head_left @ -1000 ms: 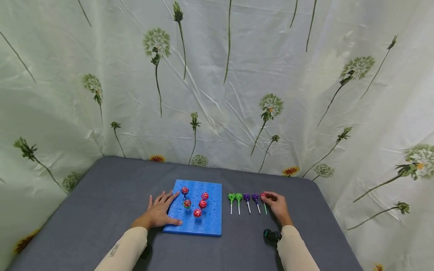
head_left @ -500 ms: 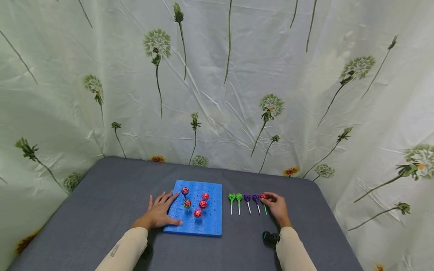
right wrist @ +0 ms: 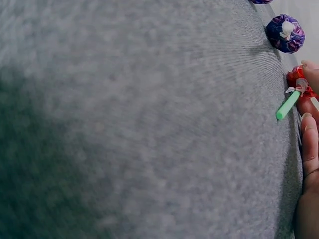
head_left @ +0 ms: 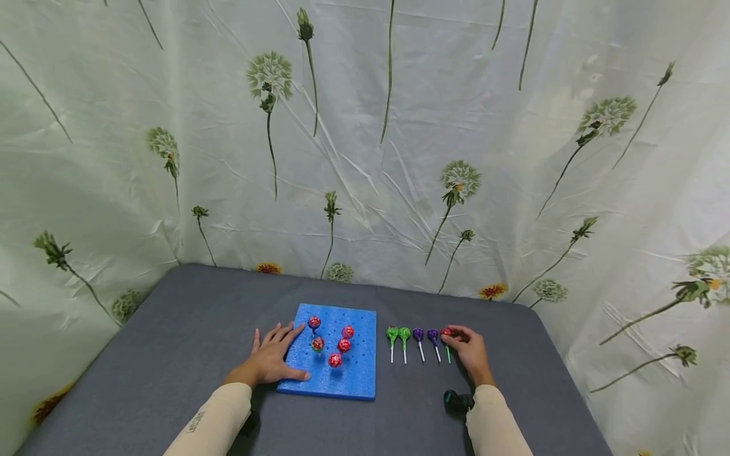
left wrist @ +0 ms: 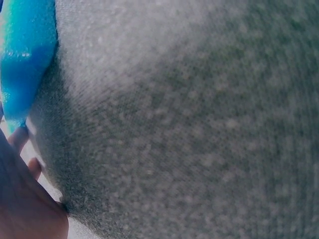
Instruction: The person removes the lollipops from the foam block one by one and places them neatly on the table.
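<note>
Grey table (head_left: 410,418) | blue board (head_left: 362,373) | two green lollipops (head_left: 404,333) | two purple lollipops (head_left: 418,335)

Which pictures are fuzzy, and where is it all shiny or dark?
Head view: mostly clear, with shiny creases on the curtain; left wrist view: the cloth looks soft and grainy, the board bright and glossy; right wrist view: the cloth is blurry and darkens at lower left, while the red lollipop looks crisper.

Left hand (head_left: 270,363) splayed, right hand (head_left: 471,353) curled
</note>
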Action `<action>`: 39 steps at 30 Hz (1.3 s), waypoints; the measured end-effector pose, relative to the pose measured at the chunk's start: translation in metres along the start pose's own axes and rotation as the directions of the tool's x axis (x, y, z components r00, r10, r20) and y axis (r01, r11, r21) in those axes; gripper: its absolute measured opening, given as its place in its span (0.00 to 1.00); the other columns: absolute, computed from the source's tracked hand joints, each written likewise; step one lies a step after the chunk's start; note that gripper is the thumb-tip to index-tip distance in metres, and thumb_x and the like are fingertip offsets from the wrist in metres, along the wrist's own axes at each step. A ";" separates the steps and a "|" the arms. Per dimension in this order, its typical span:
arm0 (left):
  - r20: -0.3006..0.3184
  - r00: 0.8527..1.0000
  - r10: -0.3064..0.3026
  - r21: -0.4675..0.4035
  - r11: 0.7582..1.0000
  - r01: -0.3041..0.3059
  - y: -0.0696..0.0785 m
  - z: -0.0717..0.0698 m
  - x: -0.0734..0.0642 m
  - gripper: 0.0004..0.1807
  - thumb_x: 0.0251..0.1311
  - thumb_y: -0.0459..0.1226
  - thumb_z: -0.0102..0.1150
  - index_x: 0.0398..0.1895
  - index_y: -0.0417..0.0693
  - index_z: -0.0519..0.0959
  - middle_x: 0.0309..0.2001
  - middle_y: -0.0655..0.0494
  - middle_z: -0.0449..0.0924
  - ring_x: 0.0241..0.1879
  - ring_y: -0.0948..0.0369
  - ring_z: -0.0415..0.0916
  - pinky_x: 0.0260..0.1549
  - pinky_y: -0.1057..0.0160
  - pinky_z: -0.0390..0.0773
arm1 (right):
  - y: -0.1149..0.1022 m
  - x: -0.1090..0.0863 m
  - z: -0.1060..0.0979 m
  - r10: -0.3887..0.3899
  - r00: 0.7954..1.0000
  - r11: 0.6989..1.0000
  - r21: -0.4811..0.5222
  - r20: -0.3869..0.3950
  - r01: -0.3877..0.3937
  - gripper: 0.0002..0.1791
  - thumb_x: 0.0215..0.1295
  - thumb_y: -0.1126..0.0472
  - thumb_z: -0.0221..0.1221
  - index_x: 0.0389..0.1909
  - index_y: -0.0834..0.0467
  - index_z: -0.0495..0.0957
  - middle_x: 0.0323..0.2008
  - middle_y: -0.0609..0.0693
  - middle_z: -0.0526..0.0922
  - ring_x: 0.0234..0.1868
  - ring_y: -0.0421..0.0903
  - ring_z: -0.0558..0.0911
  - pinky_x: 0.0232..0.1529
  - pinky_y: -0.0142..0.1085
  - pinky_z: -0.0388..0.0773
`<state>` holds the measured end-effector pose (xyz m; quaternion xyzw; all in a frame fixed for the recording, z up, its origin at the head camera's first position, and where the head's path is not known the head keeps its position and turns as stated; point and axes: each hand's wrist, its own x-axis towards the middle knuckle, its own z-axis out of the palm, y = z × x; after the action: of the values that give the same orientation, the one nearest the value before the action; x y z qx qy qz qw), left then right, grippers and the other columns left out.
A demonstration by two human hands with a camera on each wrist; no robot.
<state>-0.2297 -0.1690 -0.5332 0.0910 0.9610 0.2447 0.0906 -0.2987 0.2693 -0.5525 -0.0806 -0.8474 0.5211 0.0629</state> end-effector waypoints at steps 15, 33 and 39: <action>0.006 1.000 -0.005 0.003 1.000 0.005 -0.001 0.000 0.001 0.61 0.37 0.66 0.70 0.74 0.51 0.57 0.71 0.39 0.55 0.71 0.35 0.45 0.61 0.27 0.29 | 0.005 -0.005 -0.006 0.024 0.999 0.989 0.148 -0.036 -0.018 0.21 0.60 0.64 0.65 0.53 0.69 0.76 0.44 0.58 0.81 0.34 0.33 0.76 0.35 0.25 0.73; 0.008 1.000 -0.003 -0.002 1.000 0.003 -0.002 0.002 0.001 0.61 0.37 0.66 0.69 0.74 0.51 0.57 0.71 0.38 0.55 0.71 0.35 0.44 0.61 0.28 0.28 | -0.014 -0.024 0.001 0.046 0.969 0.969 0.247 -0.242 0.015 0.14 0.66 0.64 0.61 0.48 0.69 0.77 0.34 0.43 0.78 0.31 0.31 0.75 0.30 0.24 0.73; 0.004 1.000 -0.006 -0.005 1.000 0.006 -0.002 0.003 0.002 0.62 0.36 0.67 0.70 0.74 0.51 0.57 0.71 0.37 0.55 0.71 0.35 0.44 0.61 0.28 0.28 | -0.034 -0.034 0.016 -0.004 0.968 0.958 0.276 -0.253 0.076 0.14 0.64 0.62 0.63 0.44 0.70 0.79 0.30 0.42 0.80 0.30 0.35 0.76 0.31 0.26 0.74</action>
<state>-0.2315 -0.1687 -0.5368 0.0885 0.9605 0.2465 0.0936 -0.2711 0.2334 -0.5300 -0.1184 -0.7507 0.6214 0.1904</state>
